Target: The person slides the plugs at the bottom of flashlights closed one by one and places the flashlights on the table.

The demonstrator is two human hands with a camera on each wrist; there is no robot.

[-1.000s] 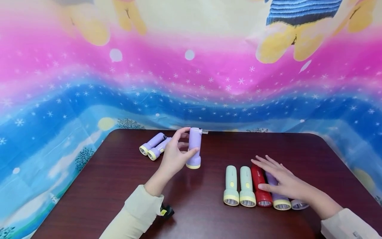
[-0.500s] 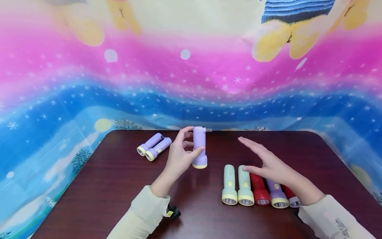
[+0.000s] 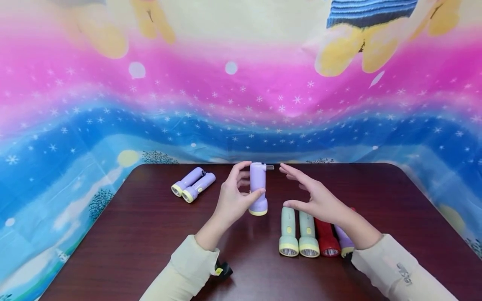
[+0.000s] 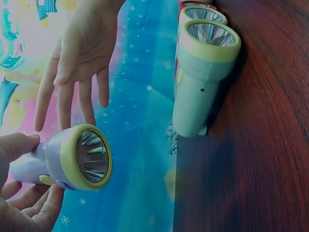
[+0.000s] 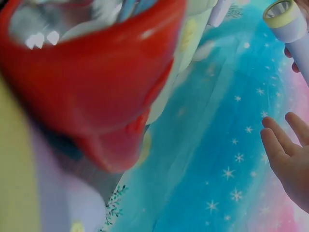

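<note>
My left hand [image 3: 230,202] grips a purple flashlight [image 3: 257,179] with a pale yellow rim, lens end down, above the table. A small plug [image 3: 269,167] sticks out sideways near its top. Thumb and fingers clasp the purple body in the left wrist view, where the reflector [image 4: 92,157] faces the camera. My right hand [image 3: 324,202] hovers just right of the plug, fingers extended and thumb apart, holding nothing. A small gap separates it from the flashlight. Below it lie two green flashlights [image 3: 288,232] and a red flashlight [image 3: 327,240]; a purple one [image 3: 343,240] is partly hidden by my right arm.
Two more purple flashlights [image 3: 198,188] lie side by side at the back left of the dark wooden table [image 3: 132,234]. A colourful printed cloth [image 3: 226,104] hangs behind the table. Part of a red flashlight [image 5: 106,92] fills much of the right wrist view, blurred.
My right hand has moved left and up from over the flashlight row to beside the held flashlight. My left hand has shifted slightly right, still gripping the purple flashlight.
</note>
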